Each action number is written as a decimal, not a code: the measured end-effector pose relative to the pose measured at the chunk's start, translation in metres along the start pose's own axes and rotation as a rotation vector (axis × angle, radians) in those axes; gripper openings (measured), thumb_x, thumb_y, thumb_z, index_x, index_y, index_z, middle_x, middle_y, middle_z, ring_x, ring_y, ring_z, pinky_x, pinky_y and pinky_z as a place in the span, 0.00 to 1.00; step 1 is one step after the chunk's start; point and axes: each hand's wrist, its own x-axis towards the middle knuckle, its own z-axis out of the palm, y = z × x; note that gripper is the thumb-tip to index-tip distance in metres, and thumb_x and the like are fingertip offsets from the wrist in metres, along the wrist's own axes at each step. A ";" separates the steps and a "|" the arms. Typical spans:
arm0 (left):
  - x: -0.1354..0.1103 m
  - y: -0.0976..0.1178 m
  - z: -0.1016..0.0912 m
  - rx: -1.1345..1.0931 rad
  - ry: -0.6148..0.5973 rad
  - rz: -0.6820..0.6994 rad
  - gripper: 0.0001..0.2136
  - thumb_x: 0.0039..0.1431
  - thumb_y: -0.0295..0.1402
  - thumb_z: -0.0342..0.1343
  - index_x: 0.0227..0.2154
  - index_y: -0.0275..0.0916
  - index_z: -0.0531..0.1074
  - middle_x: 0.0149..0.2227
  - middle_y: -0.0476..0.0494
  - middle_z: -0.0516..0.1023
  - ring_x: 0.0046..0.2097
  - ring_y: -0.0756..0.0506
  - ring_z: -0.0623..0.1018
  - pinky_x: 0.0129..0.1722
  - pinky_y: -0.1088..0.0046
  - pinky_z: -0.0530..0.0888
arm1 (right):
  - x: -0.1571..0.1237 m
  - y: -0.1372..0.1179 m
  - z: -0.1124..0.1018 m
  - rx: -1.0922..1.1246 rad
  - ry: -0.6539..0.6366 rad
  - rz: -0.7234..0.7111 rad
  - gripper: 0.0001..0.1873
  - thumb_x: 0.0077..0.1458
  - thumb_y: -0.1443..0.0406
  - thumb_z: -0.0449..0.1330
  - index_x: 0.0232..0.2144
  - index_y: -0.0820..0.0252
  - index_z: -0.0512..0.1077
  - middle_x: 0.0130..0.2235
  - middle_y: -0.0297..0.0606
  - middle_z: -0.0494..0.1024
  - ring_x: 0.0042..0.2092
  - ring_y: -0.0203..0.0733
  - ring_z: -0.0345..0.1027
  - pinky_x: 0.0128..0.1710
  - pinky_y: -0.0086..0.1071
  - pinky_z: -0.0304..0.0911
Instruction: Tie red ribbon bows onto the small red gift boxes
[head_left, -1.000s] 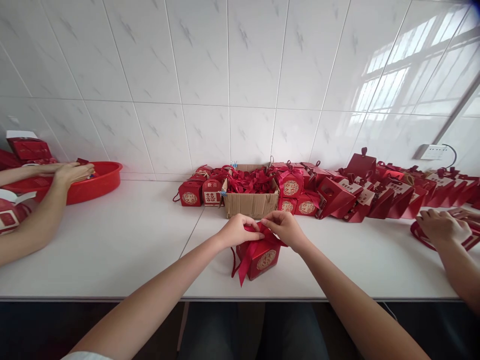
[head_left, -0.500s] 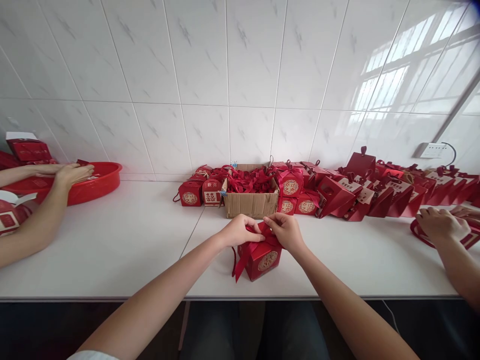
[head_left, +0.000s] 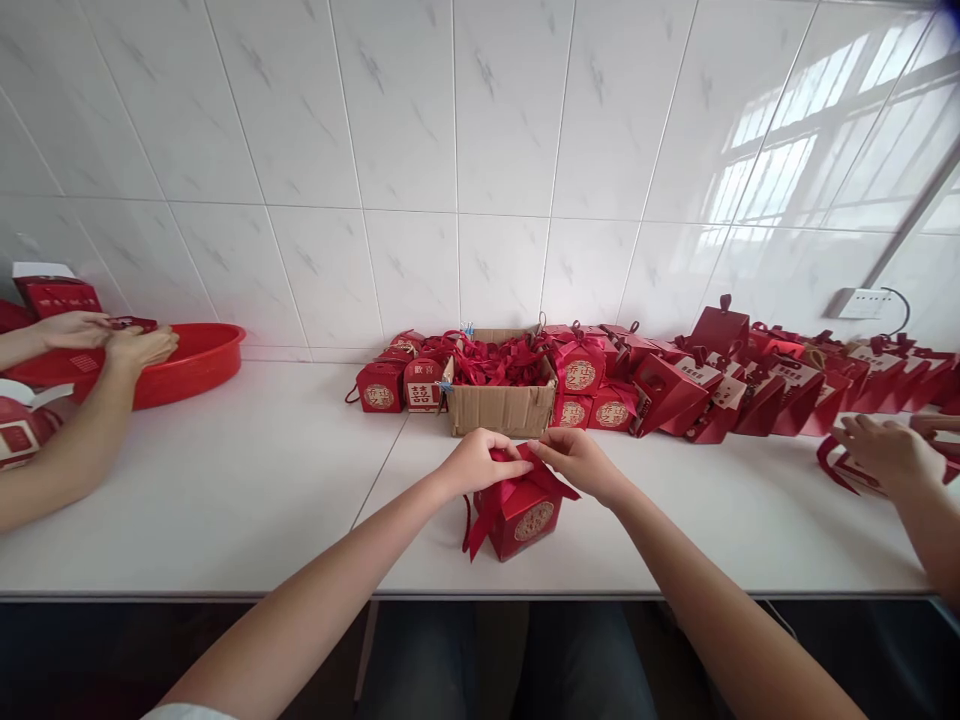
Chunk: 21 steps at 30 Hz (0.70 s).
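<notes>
A small red gift box (head_left: 525, 520) with a gold round emblem stands on the white table (head_left: 247, 490) in front of me. A red ribbon (head_left: 487, 515) runs over its top and hangs down its left side. My left hand (head_left: 476, 462) is closed, pinching the ribbon at the top of the box. My right hand (head_left: 577, 462) pinches the ribbon on the other side, fingers closed. The two hands almost touch above the box.
A cardboard box (head_left: 501, 400) full of red ribbons stands behind, flanked by several finished red gift boxes (head_left: 585, 375) along the tiled wall. Another person's hands (head_left: 112, 340) work over a red basin (head_left: 191, 360) at left. A third person's hand (head_left: 885, 452) handles ribbon at right.
My hands have shifted slightly while working the ribbon on top of the box. The person at left has raised both hands together above the red basin.
</notes>
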 end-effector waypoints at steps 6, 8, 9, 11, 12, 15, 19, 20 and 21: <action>0.000 0.002 0.006 0.052 0.034 0.042 0.14 0.45 0.44 0.60 0.25 0.36 0.75 0.24 0.48 0.74 0.27 0.49 0.71 0.26 0.75 0.66 | 0.008 0.006 0.005 -0.077 0.128 -0.124 0.21 0.50 0.50 0.54 0.18 0.59 0.62 0.19 0.30 0.60 0.23 0.33 0.51 0.23 0.28 0.48; 0.000 0.003 0.007 0.027 0.025 0.042 0.14 0.45 0.43 0.61 0.24 0.36 0.74 0.23 0.49 0.73 0.26 0.50 0.70 0.25 0.76 0.65 | 0.009 0.008 0.005 -0.094 0.169 -0.135 0.21 0.50 0.51 0.55 0.17 0.59 0.62 0.20 0.30 0.61 0.24 0.33 0.51 0.23 0.28 0.48; 0.001 0.003 0.007 0.001 0.016 0.035 0.13 0.45 0.43 0.61 0.24 0.35 0.73 0.23 0.49 0.73 0.26 0.50 0.70 0.25 0.76 0.65 | 0.009 0.008 0.005 -0.095 0.185 -0.135 0.20 0.50 0.51 0.55 0.17 0.60 0.62 0.20 0.30 0.62 0.24 0.33 0.51 0.23 0.28 0.48; 0.001 0.002 0.007 -0.058 -0.008 0.008 0.13 0.44 0.41 0.61 0.23 0.35 0.72 0.23 0.48 0.73 0.26 0.50 0.70 0.25 0.76 0.65 | 0.009 0.009 0.006 -0.090 0.203 -0.128 0.20 0.50 0.52 0.55 0.17 0.60 0.63 0.20 0.31 0.62 0.24 0.33 0.51 0.23 0.28 0.49; 0.001 0.001 0.008 -0.084 -0.017 -0.006 0.12 0.44 0.41 0.61 0.23 0.35 0.72 0.23 0.48 0.73 0.26 0.50 0.70 0.25 0.76 0.65 | 0.009 0.009 0.006 -0.088 0.207 -0.122 0.19 0.51 0.52 0.56 0.17 0.60 0.63 0.19 0.31 0.62 0.23 0.33 0.51 0.23 0.28 0.48; 0.000 -0.002 0.008 -0.127 -0.021 -0.019 0.12 0.44 0.40 0.62 0.22 0.35 0.71 0.24 0.48 0.74 0.26 0.50 0.71 0.26 0.75 0.66 | 0.009 0.009 0.009 -0.096 0.230 -0.113 0.20 0.51 0.52 0.55 0.16 0.59 0.61 0.18 0.29 0.59 0.22 0.32 0.49 0.22 0.28 0.47; -0.003 -0.004 0.003 -0.131 -0.013 0.013 0.14 0.44 0.43 0.62 0.26 0.35 0.74 0.29 0.45 0.76 0.31 0.48 0.73 0.31 0.73 0.67 | 0.008 0.012 0.009 -0.091 0.234 -0.114 0.23 0.52 0.50 0.54 0.15 0.58 0.57 0.17 0.28 0.56 0.21 0.32 0.49 0.21 0.28 0.47; -0.004 -0.005 0.001 -0.142 -0.010 0.018 0.15 0.44 0.44 0.63 0.27 0.35 0.75 0.30 0.45 0.76 0.32 0.47 0.73 0.31 0.73 0.67 | 0.008 0.013 0.006 -0.077 0.201 -0.107 0.24 0.52 0.49 0.53 0.15 0.58 0.57 0.17 0.29 0.57 0.21 0.32 0.50 0.22 0.28 0.49; -0.005 -0.005 -0.001 -0.163 -0.009 0.017 0.17 0.44 0.45 0.63 0.30 0.35 0.75 0.30 0.45 0.76 0.32 0.47 0.72 0.31 0.74 0.67 | 0.008 0.013 0.002 -0.051 0.167 -0.095 0.24 0.53 0.48 0.52 0.16 0.59 0.59 0.18 0.30 0.60 0.22 0.33 0.53 0.23 0.29 0.51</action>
